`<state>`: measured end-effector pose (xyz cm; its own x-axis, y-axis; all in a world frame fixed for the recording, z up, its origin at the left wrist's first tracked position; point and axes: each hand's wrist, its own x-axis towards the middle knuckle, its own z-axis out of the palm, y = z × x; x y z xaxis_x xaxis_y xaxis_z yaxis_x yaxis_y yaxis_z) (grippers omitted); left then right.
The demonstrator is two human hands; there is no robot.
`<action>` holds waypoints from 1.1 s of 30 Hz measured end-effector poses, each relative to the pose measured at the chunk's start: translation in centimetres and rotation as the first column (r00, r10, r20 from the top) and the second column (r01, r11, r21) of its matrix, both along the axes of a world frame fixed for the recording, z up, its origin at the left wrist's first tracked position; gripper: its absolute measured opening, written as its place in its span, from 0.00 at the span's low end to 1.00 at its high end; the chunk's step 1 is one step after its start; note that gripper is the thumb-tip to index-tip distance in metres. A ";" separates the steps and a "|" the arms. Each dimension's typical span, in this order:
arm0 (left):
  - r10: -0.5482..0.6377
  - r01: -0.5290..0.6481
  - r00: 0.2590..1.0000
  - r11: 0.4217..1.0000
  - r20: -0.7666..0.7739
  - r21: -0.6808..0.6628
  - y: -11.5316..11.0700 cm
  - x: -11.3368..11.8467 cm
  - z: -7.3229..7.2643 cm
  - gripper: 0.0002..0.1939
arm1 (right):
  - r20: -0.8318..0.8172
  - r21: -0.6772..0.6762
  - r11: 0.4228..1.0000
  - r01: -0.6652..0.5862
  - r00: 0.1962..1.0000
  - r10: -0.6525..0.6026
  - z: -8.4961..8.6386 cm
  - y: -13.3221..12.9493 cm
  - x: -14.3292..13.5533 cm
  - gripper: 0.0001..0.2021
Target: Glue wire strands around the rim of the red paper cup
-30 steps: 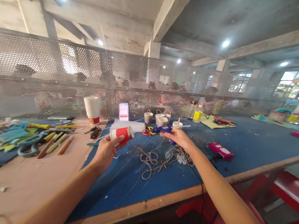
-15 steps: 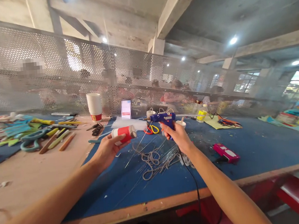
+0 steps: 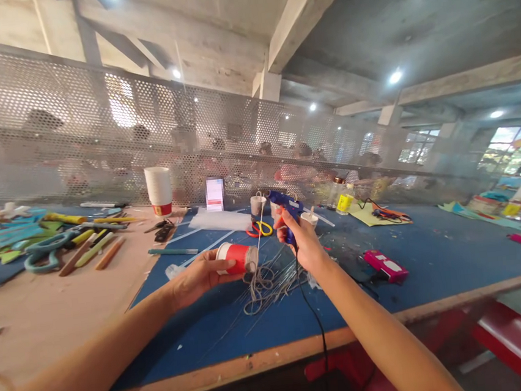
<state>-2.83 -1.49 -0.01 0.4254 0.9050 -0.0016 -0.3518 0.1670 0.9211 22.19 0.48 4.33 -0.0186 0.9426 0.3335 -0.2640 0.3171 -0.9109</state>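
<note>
My left hand (image 3: 201,278) is closed around a red and white paper cup (image 3: 236,258), tilted on its side with one end toward the right. Grey cord is wrapped around that right end. In my right hand (image 3: 302,240) is a blue hot glue gun (image 3: 284,200), its nozzle pointing left and up, apart from the cup. A pale strand (image 3: 260,226) runs between the nozzle area and the cup's right end. Loose grey cord (image 3: 263,290) and several thin wires (image 3: 287,276) lie below on the blue mat (image 3: 200,339).
Red and yellow scissors (image 3: 262,228) and a phone (image 3: 215,194) sit behind my hands. A stack of paper cups (image 3: 158,190) stands left of them. Tools, with teal scissors (image 3: 47,253), lie left; a magenta device (image 3: 386,266) lies right. A perforated screen (image 3: 230,118) closes the back.
My left hand has brought the cup right and down, above the loose cord. The glue gun has tipped further nose-up, and the view has shifted slightly.
</note>
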 end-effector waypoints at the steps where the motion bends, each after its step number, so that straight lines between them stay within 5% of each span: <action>1: 0.026 -0.026 1.000 1.000 0.010 -0.003 0.0 0.0 0.1 0.12 | -0.020 -0.017 1.000 0.009 1.000 -0.009 0.1 0.1 0.0 0.28; 12: 0.028 -0.028 1.000 0.999 0.001 -0.047 0.0 -0.5 0.4 0.12 | -0.196 -0.040 0.945 -0.324 0.930 0.310 -0.6 0.3 -1.5 0.27; 16: 0.024 -0.024 1.000 0.998 0.001 -0.056 0.1 -0.4 0.4 0.11 | -0.202 -0.020 0.937 -0.348 0.919 0.337 -0.3 -0.5 -2.4 0.27; 26: -0.005 0.007 0.999 0.998 0.043 -0.059 -0.6 -0.7 1.3 0.11 | -0.073 0.061 0.991 -0.118 0.990 0.122 -0.5 0.5 -1.7 0.30; 30: -0.014 0.016 0.999 0.999 0.033 -0.046 -0.4 -0.8 1.1 0.11 | 0.200 0.090 0.996 0.007 0.979 -0.025 -1.3 0.9 -0.3 0.27; 33: -0.002 0.002 0.999 1.000 0.032 -0.006 0.1 -1.1 0.7 0.11 | 0.481 0.210 0.967 0.141 0.846 -0.228 -2.0 1.4 1.1 0.23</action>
